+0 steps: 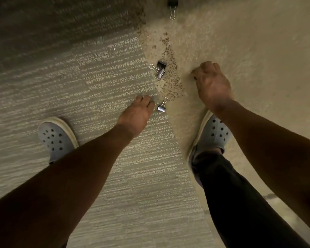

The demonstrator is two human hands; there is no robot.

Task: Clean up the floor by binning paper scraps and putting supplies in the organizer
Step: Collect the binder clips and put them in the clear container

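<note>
Several black binder clips with silver handles lie on the carpet. One clip (162, 106) sits just right of my left hand (135, 117), whose fingertips press down on the carpet beside it without holding it. Two clips (159, 69) lie together further ahead, left of my right hand (211, 85). That hand is curled into a fist just above the floor, and anything inside it is hidden. Another clip (172, 8) lies at the top edge of the view. No paper scraps or organizer are in view.
The floor changes from ribbed grey carpet (79, 77) on the left to plain beige carpet (249, 42) on the right, with a speckled seam between them. My feet in pale blue clogs stand at the left (55, 138) and right (211, 135).
</note>
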